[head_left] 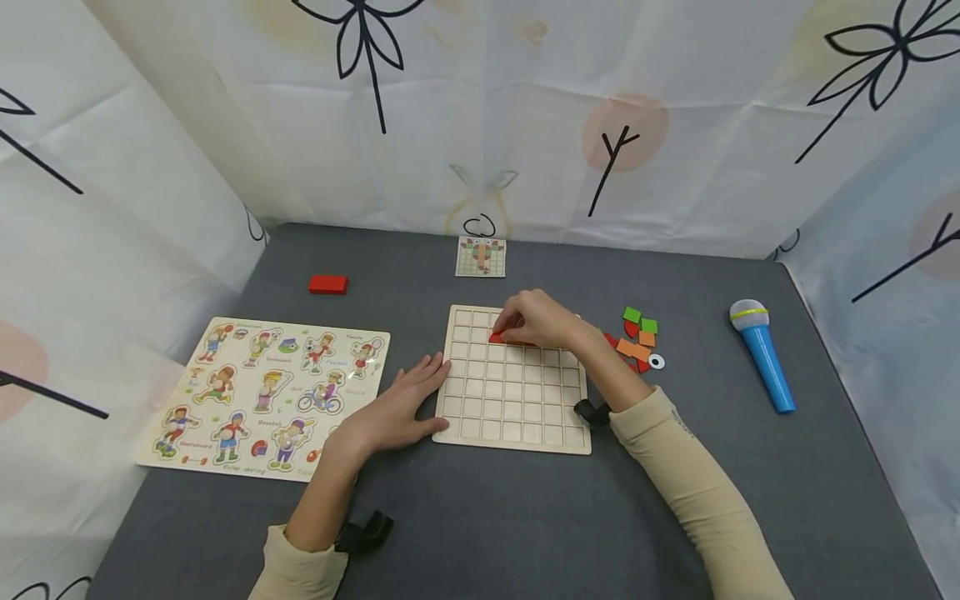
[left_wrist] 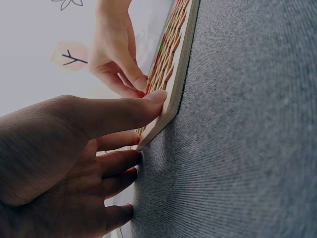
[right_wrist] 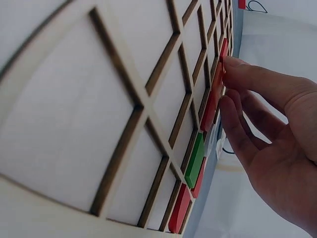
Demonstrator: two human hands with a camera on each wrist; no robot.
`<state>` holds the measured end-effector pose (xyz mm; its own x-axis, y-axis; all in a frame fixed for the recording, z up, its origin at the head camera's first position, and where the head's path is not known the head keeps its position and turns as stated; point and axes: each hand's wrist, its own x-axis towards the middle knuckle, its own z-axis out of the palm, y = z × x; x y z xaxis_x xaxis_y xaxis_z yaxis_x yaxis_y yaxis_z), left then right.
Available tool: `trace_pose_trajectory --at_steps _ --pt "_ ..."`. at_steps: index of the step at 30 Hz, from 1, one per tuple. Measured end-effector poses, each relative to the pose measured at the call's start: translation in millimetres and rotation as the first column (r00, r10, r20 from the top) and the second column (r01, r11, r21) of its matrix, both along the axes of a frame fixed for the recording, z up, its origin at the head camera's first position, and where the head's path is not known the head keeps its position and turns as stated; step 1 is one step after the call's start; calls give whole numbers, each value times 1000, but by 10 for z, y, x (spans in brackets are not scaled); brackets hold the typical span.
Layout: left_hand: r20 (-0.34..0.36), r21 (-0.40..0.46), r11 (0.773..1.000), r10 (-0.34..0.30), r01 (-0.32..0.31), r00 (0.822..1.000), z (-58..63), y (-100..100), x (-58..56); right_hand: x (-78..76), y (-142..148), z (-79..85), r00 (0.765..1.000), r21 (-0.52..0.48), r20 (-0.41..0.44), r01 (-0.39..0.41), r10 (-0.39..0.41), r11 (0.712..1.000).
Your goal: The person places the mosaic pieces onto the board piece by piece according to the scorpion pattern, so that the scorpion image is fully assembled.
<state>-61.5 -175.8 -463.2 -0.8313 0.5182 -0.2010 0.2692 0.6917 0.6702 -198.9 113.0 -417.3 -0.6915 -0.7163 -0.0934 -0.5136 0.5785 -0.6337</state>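
A pale wooden grid board (head_left: 514, 446) lies in the middle of the table. My left hand (head_left: 401, 408) rests at its left side, fingers spread, the thumb (left_wrist: 154, 98) on the rim. Over the board's upper rows is my right hand (head_left: 542, 320), its fingertips curled down around a small red piece (head_left: 496, 337). The right wrist view shows the thumb and fingers close against the far row. Other red and orange pieces and a green piece (right_wrist: 194, 161) sit in cells along that side. Part of that row is hidden by the right hand in the head view.
Loose green, orange and red pieces (head_left: 633, 350) lie right of the board, with a white ring (head_left: 657, 362). Further right is a blue toy microphone (head_left: 767, 367). A picture puzzle board (head_left: 255, 329) lies left, a red block (head_left: 328, 285) behind it, a pattern card (head_left: 481, 257) at the back.
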Motion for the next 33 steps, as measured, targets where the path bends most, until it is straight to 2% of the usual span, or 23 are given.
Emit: trace_pose_trajectory --at_steps 6,9,11,14,18,21,25,29,33 --pt "21 13 1000 -10 10 1000 193 26 45 28 95 0 999 -43 -8 35 -35 998" --pt "-2 48 999 -18 18 1000 93 -15 32 55 182 22 998 -74 -16 54 -56 996" --pt "-22 40 999 -22 23 1000 25 -34 19 82 249 50 997 -93 -21 70 -72 993" --pt "-39 46 999 -27 29 999 -19 -46 13 123 371 84 994 -101 -20 106 -108 989" --pt "4 32 999 -17 17 1000 153 5 37 174 581 102 984 -93 2 177 -178 980" --pt "18 -13 1000 -9 9 1000 221 38 45 209 774 97 971 -83 1 237 -237 968" --pt "22 -51 999 -6 7 1000 235 57 44 245 1061 66 952 -77 -12 305 -307 949" --pt "26 -31 999 -7 8 1000 221 52 45 262 1327 11 929 -85 -47 363 -367 928" --pt "14 13 1000 -9 9 1000 126 22 34 262 1526 -37 894 -77 -81 435 -440 897"
